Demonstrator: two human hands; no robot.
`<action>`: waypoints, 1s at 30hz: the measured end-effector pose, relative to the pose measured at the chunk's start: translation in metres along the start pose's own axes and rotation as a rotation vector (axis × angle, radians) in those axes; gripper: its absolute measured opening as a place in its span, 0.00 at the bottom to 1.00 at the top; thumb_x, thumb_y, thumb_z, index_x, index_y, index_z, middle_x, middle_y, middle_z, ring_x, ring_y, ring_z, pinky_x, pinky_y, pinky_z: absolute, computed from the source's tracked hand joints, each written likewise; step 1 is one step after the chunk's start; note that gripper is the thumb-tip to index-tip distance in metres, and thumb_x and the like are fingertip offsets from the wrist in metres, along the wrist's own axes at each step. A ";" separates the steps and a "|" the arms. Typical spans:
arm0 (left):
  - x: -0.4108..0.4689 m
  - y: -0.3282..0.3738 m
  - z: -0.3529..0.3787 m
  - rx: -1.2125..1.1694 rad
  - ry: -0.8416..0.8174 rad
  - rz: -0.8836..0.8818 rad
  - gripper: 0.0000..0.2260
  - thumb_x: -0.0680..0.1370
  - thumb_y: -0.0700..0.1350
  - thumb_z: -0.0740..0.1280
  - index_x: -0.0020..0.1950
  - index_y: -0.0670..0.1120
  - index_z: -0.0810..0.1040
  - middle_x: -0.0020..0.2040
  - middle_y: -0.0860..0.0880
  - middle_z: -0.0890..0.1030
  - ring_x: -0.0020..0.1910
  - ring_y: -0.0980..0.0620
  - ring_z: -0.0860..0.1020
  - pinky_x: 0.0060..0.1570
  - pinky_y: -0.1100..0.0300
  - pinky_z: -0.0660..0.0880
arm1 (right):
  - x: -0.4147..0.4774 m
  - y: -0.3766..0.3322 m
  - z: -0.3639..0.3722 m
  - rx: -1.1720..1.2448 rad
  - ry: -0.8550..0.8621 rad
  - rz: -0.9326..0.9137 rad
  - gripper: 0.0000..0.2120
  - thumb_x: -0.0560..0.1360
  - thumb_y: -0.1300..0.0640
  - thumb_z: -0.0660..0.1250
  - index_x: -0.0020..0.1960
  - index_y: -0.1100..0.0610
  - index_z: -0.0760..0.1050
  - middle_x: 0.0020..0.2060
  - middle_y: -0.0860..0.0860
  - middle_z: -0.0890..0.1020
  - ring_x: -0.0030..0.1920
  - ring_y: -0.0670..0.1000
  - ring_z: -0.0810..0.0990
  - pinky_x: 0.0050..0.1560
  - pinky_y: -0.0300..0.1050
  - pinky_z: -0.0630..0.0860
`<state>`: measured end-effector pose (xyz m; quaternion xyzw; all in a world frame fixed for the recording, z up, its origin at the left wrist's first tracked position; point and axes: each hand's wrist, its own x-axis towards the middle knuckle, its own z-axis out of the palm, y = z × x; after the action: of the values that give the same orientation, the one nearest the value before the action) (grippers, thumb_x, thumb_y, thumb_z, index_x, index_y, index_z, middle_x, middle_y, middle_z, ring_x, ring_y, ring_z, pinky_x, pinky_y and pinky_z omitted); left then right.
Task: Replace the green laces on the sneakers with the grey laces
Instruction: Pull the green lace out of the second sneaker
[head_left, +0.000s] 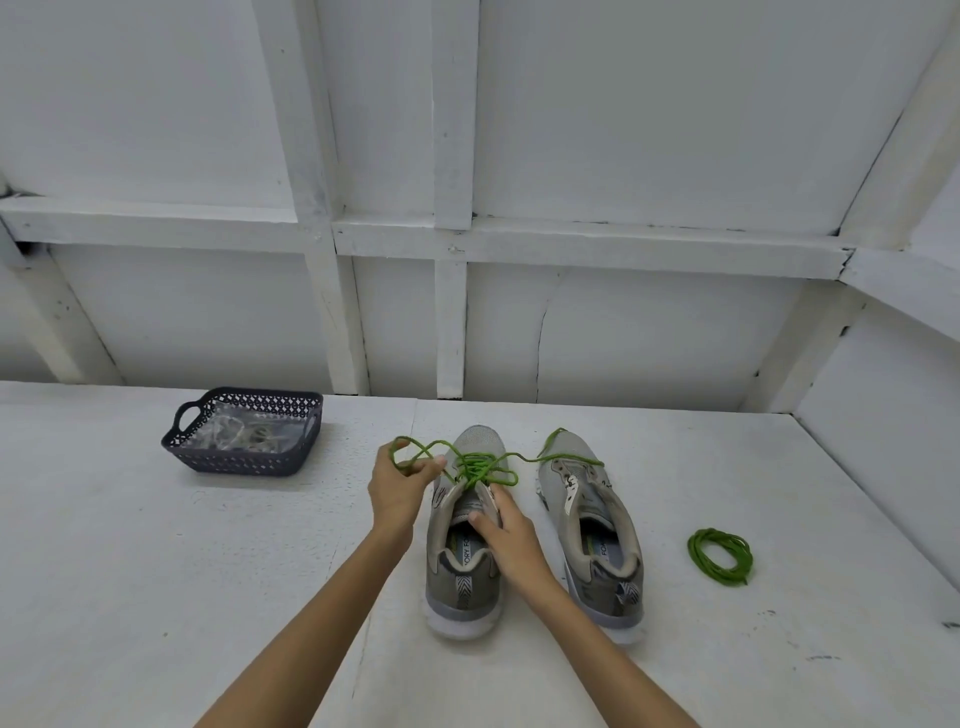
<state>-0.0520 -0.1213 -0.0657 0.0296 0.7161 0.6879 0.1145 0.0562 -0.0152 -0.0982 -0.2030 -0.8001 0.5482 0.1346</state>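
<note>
Item one, green lace (478, 469): I see it half undone and bunched over the upper eyelets of the left sneaker (460, 592). It lies just beyond both hands, and one strand trails across to the right sneaker (566, 452), which stands beside its pair, toes away from me. Item two, left-hand grip (401, 488): clenched on a loose loop of that lace, with the fingers curled and the thumb tip pressing the cord, held just left of the shoe's throat. Item three, right-hand grip (506, 543): grasping the right eyelet flap of the left sneaker. The thumb sits inside on the tongue and the fingers lie along the outside. Item four, coiled green lace (720, 557): lying on the table (156, 571), well right of both shoes and apart from either hand. Item five, dark basket (234, 460): far left on the table, holding pale laces (244, 435) in clear wrapping.
</note>
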 end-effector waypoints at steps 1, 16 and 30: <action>-0.002 -0.001 0.001 0.023 -0.076 -0.029 0.25 0.69 0.43 0.78 0.61 0.47 0.70 0.44 0.46 0.83 0.47 0.49 0.81 0.56 0.51 0.77 | 0.000 0.001 0.000 0.000 0.003 0.005 0.19 0.79 0.58 0.64 0.69 0.54 0.68 0.61 0.46 0.75 0.63 0.45 0.73 0.62 0.37 0.68; -0.009 -0.001 0.007 0.028 -0.042 -0.042 0.24 0.71 0.41 0.76 0.63 0.45 0.71 0.43 0.46 0.83 0.47 0.50 0.80 0.58 0.50 0.76 | 0.000 -0.001 -0.002 -0.010 -0.033 0.027 0.20 0.80 0.56 0.63 0.71 0.51 0.65 0.67 0.46 0.72 0.68 0.47 0.69 0.66 0.35 0.67; 0.001 -0.003 0.001 -0.088 0.120 -0.050 0.25 0.72 0.40 0.75 0.66 0.47 0.68 0.39 0.49 0.82 0.50 0.48 0.80 0.64 0.43 0.72 | 0.001 0.001 -0.002 0.001 -0.052 0.040 0.29 0.81 0.56 0.63 0.78 0.56 0.55 0.77 0.50 0.59 0.76 0.48 0.57 0.75 0.42 0.55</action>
<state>-0.0522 -0.1205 -0.0687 -0.0347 0.6914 0.7160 0.0899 0.0567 -0.0129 -0.0989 -0.2047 -0.7988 0.5563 0.1026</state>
